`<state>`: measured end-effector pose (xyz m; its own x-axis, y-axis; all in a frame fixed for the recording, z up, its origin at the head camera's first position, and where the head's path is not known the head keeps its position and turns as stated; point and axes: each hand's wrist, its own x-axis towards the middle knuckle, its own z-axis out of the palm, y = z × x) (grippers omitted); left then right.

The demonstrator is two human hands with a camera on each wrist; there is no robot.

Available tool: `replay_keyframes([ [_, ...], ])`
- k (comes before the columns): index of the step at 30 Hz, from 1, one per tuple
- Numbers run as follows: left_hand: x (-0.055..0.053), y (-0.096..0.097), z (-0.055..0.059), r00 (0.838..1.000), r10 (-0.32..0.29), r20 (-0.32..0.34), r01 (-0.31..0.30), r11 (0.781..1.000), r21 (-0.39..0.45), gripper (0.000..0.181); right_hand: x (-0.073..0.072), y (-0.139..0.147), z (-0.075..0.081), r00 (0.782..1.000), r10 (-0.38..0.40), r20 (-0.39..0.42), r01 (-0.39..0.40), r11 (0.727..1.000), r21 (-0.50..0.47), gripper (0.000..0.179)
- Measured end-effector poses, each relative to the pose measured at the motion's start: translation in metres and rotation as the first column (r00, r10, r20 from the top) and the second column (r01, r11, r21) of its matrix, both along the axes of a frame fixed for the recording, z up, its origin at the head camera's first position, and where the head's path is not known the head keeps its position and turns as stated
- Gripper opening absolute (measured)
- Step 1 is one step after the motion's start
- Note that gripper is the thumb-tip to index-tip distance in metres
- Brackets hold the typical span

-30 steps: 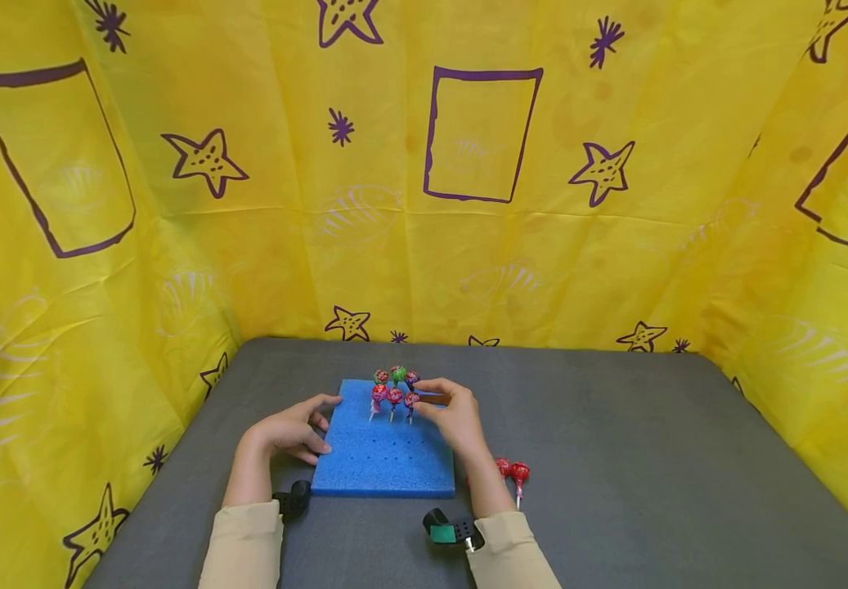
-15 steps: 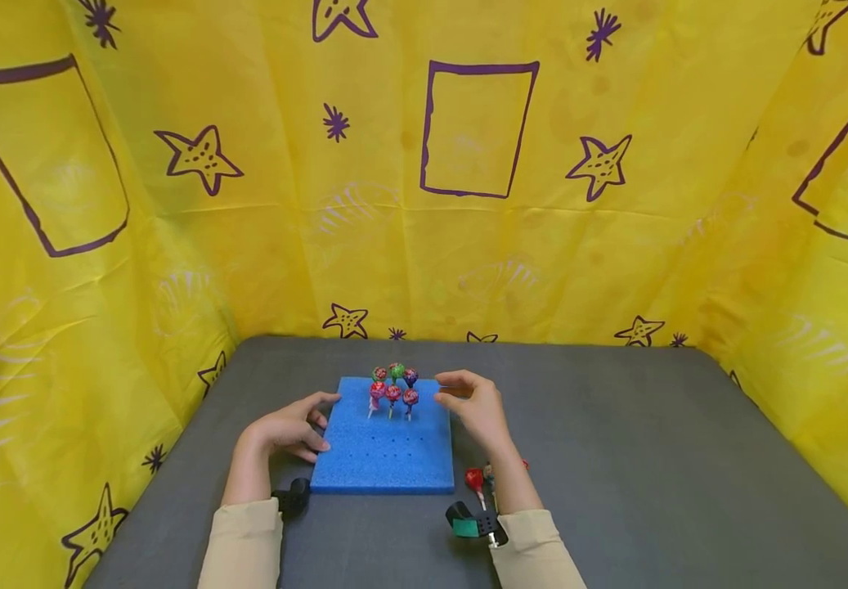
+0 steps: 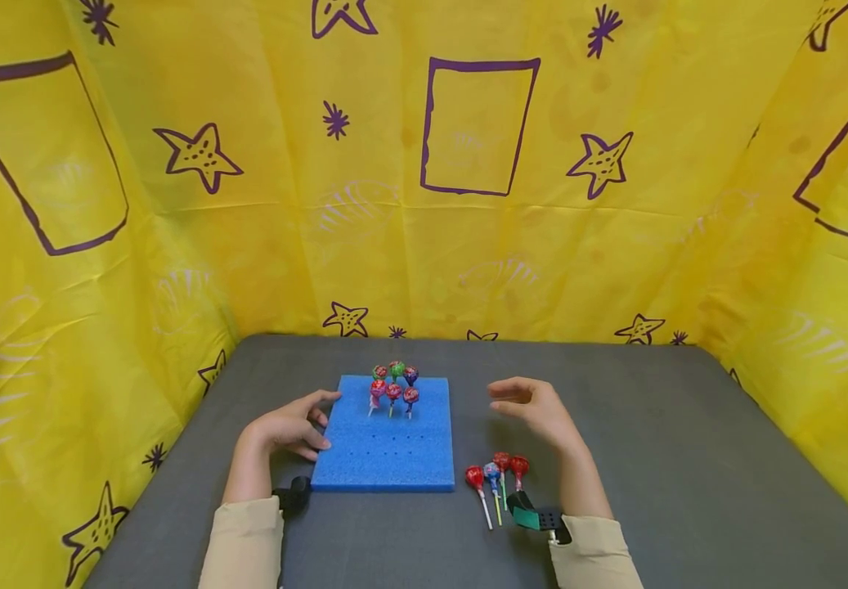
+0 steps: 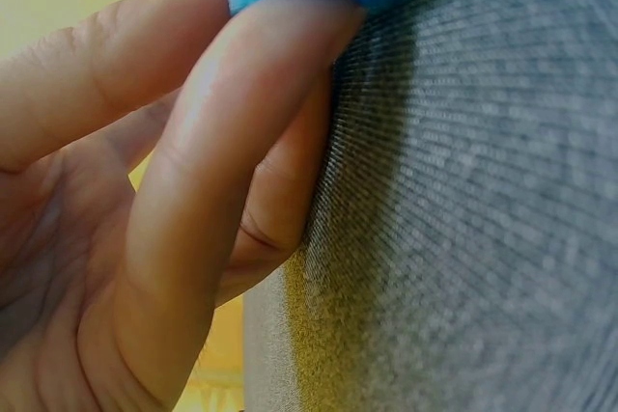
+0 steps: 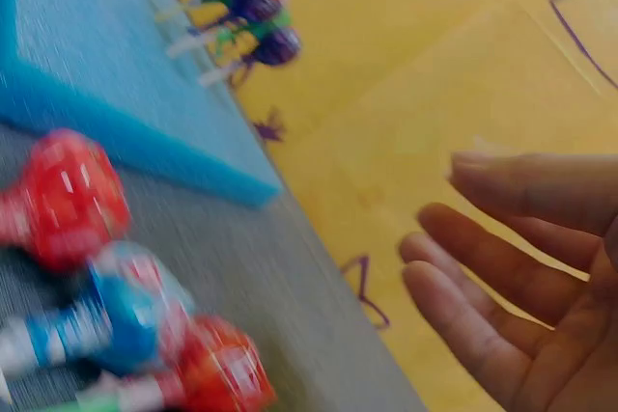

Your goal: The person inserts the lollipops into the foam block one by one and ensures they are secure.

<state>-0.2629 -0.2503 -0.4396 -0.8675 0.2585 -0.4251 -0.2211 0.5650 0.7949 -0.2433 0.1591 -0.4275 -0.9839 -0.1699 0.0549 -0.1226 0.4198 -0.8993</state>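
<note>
Grey table top, yellow sheet walls on three sides, printed with purple stars and rectangles

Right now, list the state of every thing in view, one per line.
left hand: rests on the foam block's left edge.
right hand: open, holding nothing.
foam block: flat on the table.
six lollipops: standing in the block.
four lollipops: lying loose on the table.

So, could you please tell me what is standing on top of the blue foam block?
Six lollipops stand upright in two rows at the far end of the foam block; empty holes dot the middle. Their stick ends are hidden inside the foam. The left hand touches its left edge.
</note>
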Motion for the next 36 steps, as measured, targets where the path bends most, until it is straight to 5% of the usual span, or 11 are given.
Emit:
replay_keyframes([
  [12,-0.001,0.001,0.002,1.000,0.003,0.002,-0.003,1.000,-0.005,0.086,0.005,0.045,-0.009,0.985,0.142,0.100,-0.147,0.988,0.044,0.040],
  [28,0.001,0.001,0.002,1.000,-0.001,-0.007,0.001,1.000,0.000,0.087,0.007,0.068,-0.028,0.906,0.366,0.212,-0.368,0.929,-0.033,0.041],
  [36,0.001,0.001,0.000,1.000,0.004,-0.012,-0.004,1.000,0.004,0.087,0.007,0.066,-0.033,0.884,0.381,0.271,-0.382,0.923,-0.053,0.040],
])
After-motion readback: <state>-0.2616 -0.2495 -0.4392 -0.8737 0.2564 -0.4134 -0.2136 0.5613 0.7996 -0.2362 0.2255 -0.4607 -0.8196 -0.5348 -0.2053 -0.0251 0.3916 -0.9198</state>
